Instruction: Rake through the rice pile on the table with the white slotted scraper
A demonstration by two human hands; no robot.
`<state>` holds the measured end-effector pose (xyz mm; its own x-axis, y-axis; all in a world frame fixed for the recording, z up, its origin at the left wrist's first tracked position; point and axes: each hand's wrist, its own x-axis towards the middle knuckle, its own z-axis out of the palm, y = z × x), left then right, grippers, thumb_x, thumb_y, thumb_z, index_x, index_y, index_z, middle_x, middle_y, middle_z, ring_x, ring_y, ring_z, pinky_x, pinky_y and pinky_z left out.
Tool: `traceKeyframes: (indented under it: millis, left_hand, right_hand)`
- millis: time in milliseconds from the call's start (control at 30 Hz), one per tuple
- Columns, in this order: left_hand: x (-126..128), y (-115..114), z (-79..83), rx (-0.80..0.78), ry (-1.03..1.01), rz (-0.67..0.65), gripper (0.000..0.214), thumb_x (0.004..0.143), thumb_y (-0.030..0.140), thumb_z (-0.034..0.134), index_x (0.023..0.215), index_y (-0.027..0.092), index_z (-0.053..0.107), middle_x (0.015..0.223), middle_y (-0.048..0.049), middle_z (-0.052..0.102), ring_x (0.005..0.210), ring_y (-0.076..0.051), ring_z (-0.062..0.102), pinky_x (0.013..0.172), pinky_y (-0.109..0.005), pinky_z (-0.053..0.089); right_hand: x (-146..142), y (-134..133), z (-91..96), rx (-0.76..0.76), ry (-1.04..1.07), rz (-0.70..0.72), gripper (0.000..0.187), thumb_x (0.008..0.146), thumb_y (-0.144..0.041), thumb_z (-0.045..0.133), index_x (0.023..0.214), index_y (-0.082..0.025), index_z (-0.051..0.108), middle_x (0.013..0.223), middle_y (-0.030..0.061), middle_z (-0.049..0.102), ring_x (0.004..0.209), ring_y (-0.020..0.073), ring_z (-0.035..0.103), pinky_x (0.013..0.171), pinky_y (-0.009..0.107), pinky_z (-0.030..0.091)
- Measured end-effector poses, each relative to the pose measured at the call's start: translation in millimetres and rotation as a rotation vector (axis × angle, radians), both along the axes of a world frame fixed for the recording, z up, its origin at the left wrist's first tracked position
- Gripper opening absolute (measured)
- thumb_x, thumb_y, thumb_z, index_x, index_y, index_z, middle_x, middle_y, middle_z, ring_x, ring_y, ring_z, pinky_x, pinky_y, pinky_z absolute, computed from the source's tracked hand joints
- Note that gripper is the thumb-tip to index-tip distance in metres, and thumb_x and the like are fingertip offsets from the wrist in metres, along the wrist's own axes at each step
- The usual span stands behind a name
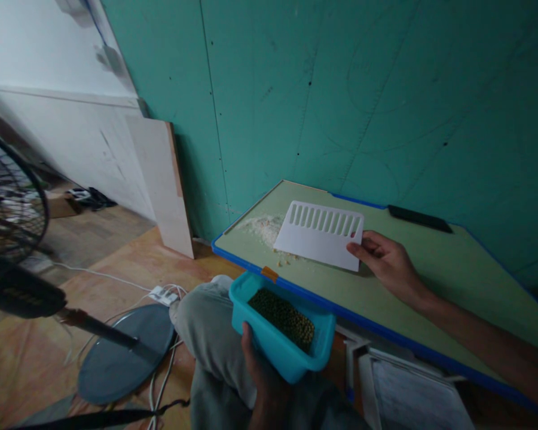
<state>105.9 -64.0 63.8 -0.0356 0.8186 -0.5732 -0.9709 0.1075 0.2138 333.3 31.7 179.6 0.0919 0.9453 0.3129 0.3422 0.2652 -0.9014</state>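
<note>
My left hand (262, 382) grips the underside of a blue plastic tub (280, 349) filled with small green beans (283, 318), held just below the table's front edge above my knee. My right hand (388, 263) pinches the right edge of a white slotted plastic scraper (318, 236) that rests tilted on the green tabletop (430, 280). A pile of pale crumbly grain (263, 227) lies on the table just left of the scraper, near the corner.
A black phone (419, 218) lies at the table's back edge by the teal wall. A standing fan (9, 239) with a round base (121, 352) and white cables (161, 295) occupy the floor on the left. A wooden board (164, 185) leans on the wall.
</note>
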Motion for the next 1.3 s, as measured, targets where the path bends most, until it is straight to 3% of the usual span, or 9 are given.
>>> traceKeyframes:
  millis: [300,433,1300]
  left_hand:
    - [-0.2,-0.8,0.8,0.026,0.013,0.013,0.07,0.098,0.052,0.061,0.162,0.035,0.039,0.125,-0.0066,0.079,0.101,-0.03,0.078,0.099,-0.047,0.058]
    - [0.8,-0.6,1.9,0.039,-0.01,0.0,0.069,0.098,0.054,0.059,0.16,0.03,0.044,0.121,-0.0101,0.08,0.1,-0.033,0.078,0.1,-0.052,0.057]
    - [0.7,0.7,6.9,-0.019,0.021,0.016,0.064,0.098,0.053,0.058,0.156,0.028,0.051,0.117,-0.0096,0.081,0.099,-0.031,0.078,0.103,-0.051,0.056]
  right_hand:
    - [-1.6,-2.3,0.9,0.018,-0.003,-0.018,0.037,0.076,-0.059,0.085,0.091,-0.027,0.076,0.086,0.0029,0.081,0.078,0.0222,0.076,0.068,0.03,0.06]
    - [0.3,-1.0,-0.1,0.018,0.0,-0.026,0.037,0.077,-0.059,0.084,0.094,-0.026,0.076,0.085,0.0031,0.081,0.08,0.0223,0.077,0.07,0.03,0.06]
    - [-2.8,-8.1,3.8,-0.022,-0.086,0.014,0.042,0.073,-0.063,0.085,0.089,-0.025,0.076,0.084,0.0055,0.081,0.076,0.0238,0.077,0.066,0.032,0.062]
